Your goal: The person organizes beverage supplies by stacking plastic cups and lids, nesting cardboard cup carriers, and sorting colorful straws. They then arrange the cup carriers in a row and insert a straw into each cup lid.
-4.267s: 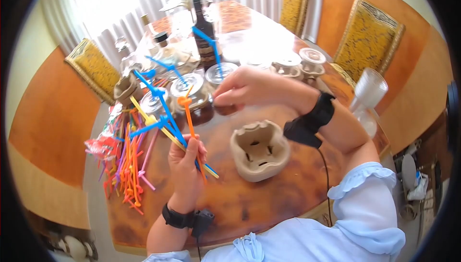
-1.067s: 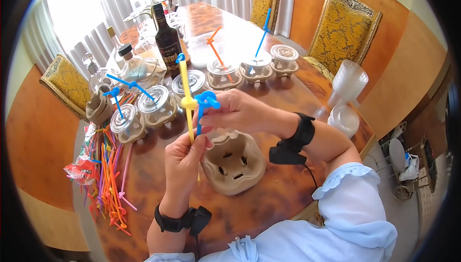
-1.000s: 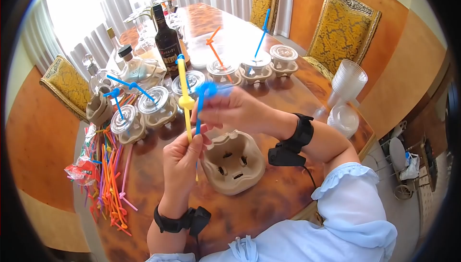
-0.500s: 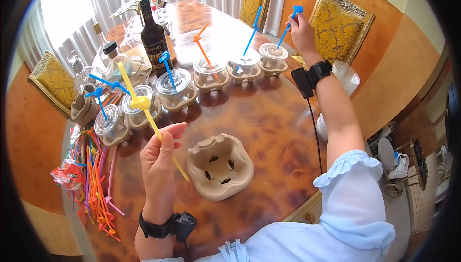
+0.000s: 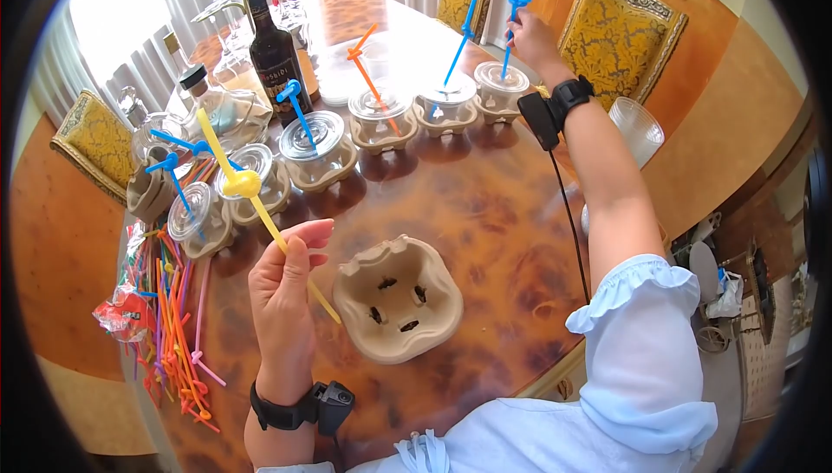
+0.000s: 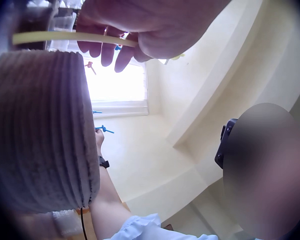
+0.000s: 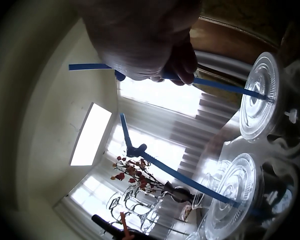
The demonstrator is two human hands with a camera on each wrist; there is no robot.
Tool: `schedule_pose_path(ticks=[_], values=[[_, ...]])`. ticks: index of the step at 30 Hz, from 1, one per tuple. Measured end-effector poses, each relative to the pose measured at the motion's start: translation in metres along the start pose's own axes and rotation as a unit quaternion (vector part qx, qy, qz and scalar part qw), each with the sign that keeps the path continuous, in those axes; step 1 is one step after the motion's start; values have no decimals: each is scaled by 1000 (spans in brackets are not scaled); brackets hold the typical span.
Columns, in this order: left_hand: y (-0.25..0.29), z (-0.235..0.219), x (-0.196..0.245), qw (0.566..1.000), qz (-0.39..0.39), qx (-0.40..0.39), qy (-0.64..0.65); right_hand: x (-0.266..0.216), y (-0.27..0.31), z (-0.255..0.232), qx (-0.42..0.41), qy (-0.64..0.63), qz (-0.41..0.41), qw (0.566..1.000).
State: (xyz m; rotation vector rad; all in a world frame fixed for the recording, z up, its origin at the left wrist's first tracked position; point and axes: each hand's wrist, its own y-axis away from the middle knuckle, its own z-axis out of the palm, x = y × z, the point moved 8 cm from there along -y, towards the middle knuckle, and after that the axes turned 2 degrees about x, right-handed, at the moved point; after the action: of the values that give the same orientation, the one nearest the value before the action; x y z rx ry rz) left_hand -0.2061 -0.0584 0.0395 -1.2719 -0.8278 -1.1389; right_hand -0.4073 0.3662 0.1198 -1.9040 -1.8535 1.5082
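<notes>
My right hand (image 5: 536, 42) pinches a blue knotted drinking straw (image 7: 225, 87) near its top. The straw's lower end goes into the middle of the clear lid (image 5: 501, 78) on the rightmost cup. In my left hand (image 5: 282, 287), a yellow straw (image 5: 270, 227) with a round knot is held between thumb and fingers, slanting up to the left. Just right of that hand sits a moulded pulp cup holder (image 5: 399, 298) with several slots in its base. Its ribbed outer side (image 6: 45, 130) fills the left of the left wrist view.
Several lidded cups (image 5: 381, 109) in pulp holders form an arc, most with blue straws, one with an orange straw (image 5: 368, 70). A pile of coloured straws (image 5: 178, 334) lies at left. Behind stand a dark bottle (image 5: 275, 57) and glass decanters (image 5: 221, 113). Stacked clear cups (image 5: 637, 122) stand at right.
My right hand has carried a blue straw from beside my left hand to the rightmost cup. My left hand, earlier holding several straws, keeps just the yellow one. An orange straw now stands in a cup.
</notes>
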Motion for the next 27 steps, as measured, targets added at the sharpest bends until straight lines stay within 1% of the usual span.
schedule_pose_path(ticks=[3, 5, 7, 8, 9, 11, 14, 15, 16, 17, 18, 19, 21, 22, 24, 25, 26, 27], values=[[0, -2, 0, 1000, -1, 6, 5, 26, 5, 22, -24, 24, 8, 999], [0, -4, 2, 1000, -5, 16, 13, 47, 15, 36, -14, 66, -21, 998], [0, -2, 6, 1000, -2, 19, 19, 38, 36, 30, 10, 108, -42, 993], [-1, -1, 8, 1000, 3, 21, 20, 24, 48, 25, 26, 127, -51, 990], [-1, -4, 9, 999, 9, 31, 16, 61, 39, 40, 13, 189, -52, 981], [0, -11, 9, 999, 32, 39, -15, 40, 52, 25, 40, 183, -70, 980], [8, -24, 27, 994, 69, 86, -13, 13, 72, -6, 142, 170, -82, 972], [14, -35, 31, 992, 81, 98, -2, 41, 71, -9, 244, 208, -158, 934], [19, -46, 35, 990, 93, 109, 8, 27, 80, -14, 200, 143, -90, 965], [26, -57, 38, 987, 103, 125, 14, 4, 100, -13, 189, 25, -51, 980], [31, -66, 40, 984, 112, 137, 21, -9, 115, -8, 178, 37, -94, 979], [37, -86, 39, 979, 117, 166, 30, -13, 125, 7, 115, -21, -97, 988], [54, -127, 27, 964, 95, 230, 89, -32, 149, 34, -14, -114, -94, 989], [62, -146, 18, 955, 83, 259, 120, -50, 165, 47, -81, -150, -88, 981], [79, -182, -16, 902, 11, 345, 260, -72, 192, 71, -214, -199, -62, 954], [86, -196, -34, 863, -25, 383, 328, -76, 204, 84, -280, -214, -41, 935], [91, -207, -46, 843, -33, 404, 354, -82, 218, 95, -345, -226, -20, 911], [95, -216, -57, 821, -40, 423, 380, -90, 232, 101, -398, -275, 34, 875]])
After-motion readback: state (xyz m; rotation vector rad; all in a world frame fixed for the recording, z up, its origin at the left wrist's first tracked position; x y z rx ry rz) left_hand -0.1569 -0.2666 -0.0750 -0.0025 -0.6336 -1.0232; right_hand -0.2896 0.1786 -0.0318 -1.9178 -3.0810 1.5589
